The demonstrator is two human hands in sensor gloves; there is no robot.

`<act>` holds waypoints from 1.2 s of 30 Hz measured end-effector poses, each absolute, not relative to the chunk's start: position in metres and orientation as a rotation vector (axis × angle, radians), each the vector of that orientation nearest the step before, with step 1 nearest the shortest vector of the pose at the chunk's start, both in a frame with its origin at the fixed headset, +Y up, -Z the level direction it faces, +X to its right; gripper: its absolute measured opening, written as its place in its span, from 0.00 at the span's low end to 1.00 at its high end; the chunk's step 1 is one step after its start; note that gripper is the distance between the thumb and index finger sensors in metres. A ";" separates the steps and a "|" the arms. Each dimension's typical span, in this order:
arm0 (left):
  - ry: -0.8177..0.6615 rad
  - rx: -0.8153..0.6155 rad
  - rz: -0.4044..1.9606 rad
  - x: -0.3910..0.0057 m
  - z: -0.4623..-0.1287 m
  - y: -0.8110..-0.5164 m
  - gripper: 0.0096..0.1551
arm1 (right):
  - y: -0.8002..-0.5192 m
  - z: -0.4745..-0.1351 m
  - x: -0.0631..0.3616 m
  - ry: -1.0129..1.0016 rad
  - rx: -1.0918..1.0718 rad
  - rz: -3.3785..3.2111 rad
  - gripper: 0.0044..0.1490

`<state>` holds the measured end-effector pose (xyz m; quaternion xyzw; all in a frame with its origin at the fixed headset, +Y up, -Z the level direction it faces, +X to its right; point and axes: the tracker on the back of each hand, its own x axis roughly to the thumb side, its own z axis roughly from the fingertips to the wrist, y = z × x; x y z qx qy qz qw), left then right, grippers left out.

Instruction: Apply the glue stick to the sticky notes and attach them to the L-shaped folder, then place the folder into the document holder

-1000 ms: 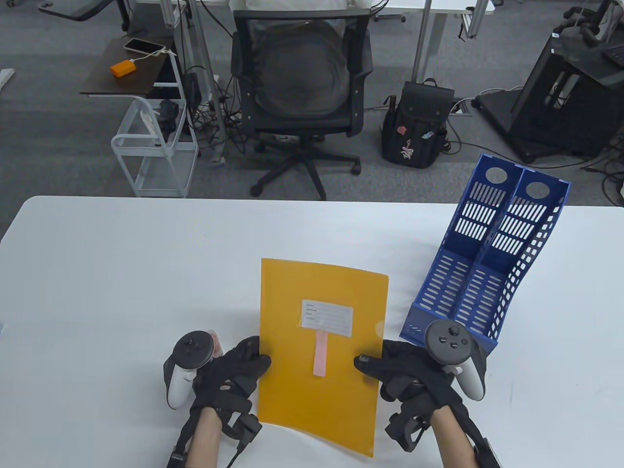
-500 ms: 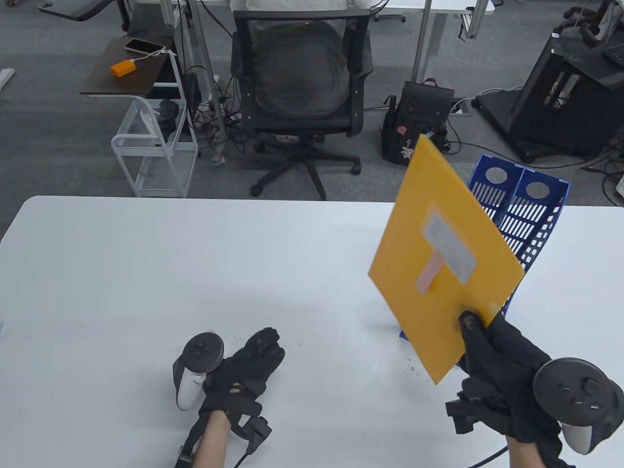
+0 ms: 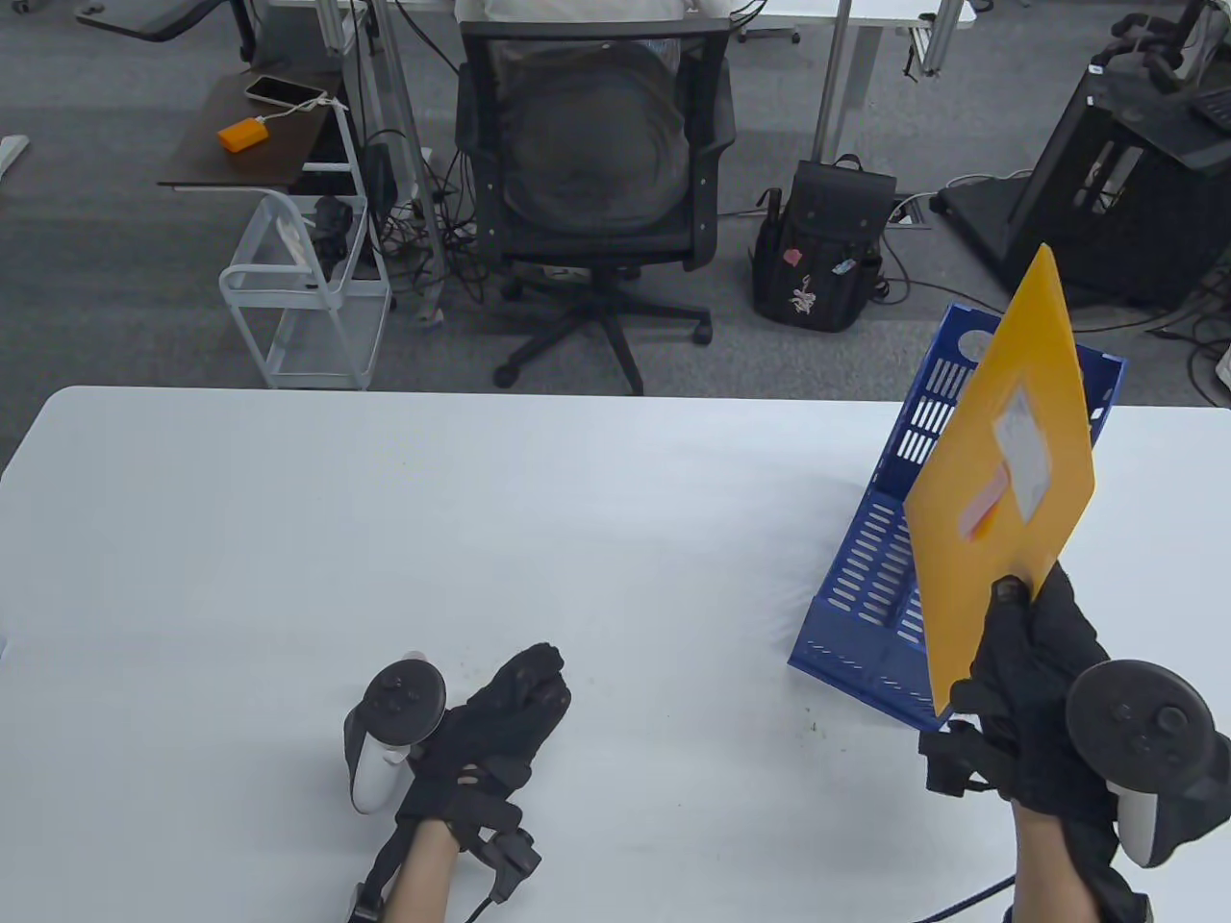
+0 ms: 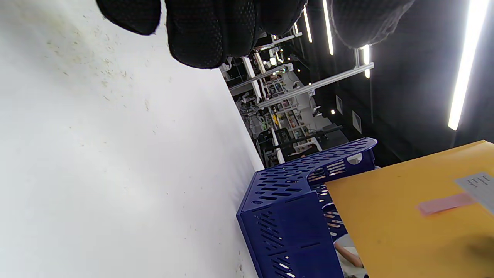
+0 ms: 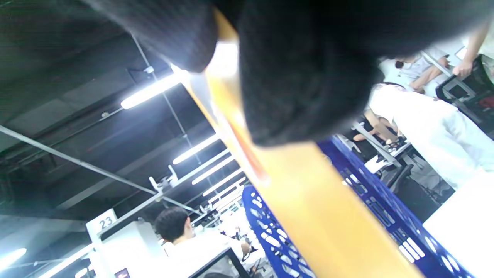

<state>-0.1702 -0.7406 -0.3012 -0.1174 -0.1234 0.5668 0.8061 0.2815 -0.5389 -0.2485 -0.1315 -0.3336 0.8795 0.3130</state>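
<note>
My right hand point(image 3: 1021, 642) pinches the lower corner of the orange L-shaped folder point(image 3: 1010, 471), which stands tilted in the air over the blue document holder point(image 3: 870, 586) at the table's right. A white label and a pink sticky note point(image 3: 983, 511) show on the folder's face. In the left wrist view the folder point(image 4: 409, 231) hangs in front of the holder point(image 4: 293, 216), with the pink note point(image 4: 444, 204) on it. In the right wrist view the folder point(image 5: 308, 200) runs edge-on from my gloved fingers point(image 5: 301, 77) above the holder point(image 5: 270, 239). My left hand point(image 3: 515, 711) lies flat on the table, holding nothing.
The white table point(image 3: 385, 538) stretches left of the holder. Beyond its far edge stand a black office chair point(image 3: 596, 183), a black backpack point(image 3: 827, 245) and a small white cart point(image 3: 308, 288). People sit at desks in the right wrist view.
The folder left the table, lifted by my right hand, then swung right and turned more edge-on over the holder. My left hand let go and stays flat on the table.
</note>
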 end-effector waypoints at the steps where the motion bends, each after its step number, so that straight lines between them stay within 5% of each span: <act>1: -0.271 -0.250 1.218 -0.170 -0.301 -0.740 0.41 | -0.541 -0.251 0.283 -0.881 -0.352 2.302 0.32; 36: -0.312 -0.275 1.277 -0.169 -0.303 -0.744 0.40 | -0.625 -0.326 0.281 -0.686 -0.398 2.141 0.35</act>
